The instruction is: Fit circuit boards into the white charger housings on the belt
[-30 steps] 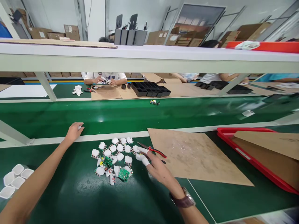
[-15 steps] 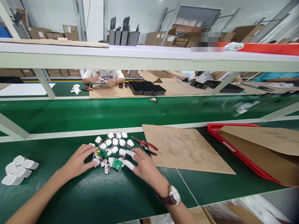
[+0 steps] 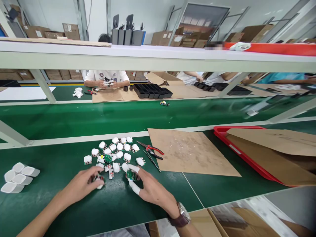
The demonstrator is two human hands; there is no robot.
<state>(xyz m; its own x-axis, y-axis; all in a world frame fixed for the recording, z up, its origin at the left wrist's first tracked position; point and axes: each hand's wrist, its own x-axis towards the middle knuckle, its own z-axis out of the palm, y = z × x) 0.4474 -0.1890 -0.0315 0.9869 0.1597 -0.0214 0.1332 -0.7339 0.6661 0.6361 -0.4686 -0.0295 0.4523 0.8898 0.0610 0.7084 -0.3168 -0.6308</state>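
Many small white-capped circuit board assemblies (image 3: 119,154) lie loosely grouped on the green tabletop. My left hand (image 3: 80,185) is at the near left edge of the group, its thumb and fingers closed around one small assembly (image 3: 99,181) with a white part. On the near right side, my right hand (image 3: 151,187), with white covers on its thumb and a finger, pinches a green circuit board (image 3: 131,175) with a white part at its end. Another board (image 3: 108,158) shows its green face among the white caps.
Red-handled pliers (image 3: 154,149) and tweezers (image 3: 153,161) lie right of the group, beside a cardboard sheet (image 3: 192,154). A red tray (image 3: 247,161) holds cardboard at right. White cups (image 3: 22,179) stand at left. Beyond a green conveyor (image 3: 111,117), co-workers sit near a black grid tray (image 3: 153,92).
My left hand has drawn nearer with an assembly in its fingers. My right hand has closed on the green board and tilted it. Single assemblies now lie apart at the group's left and right.
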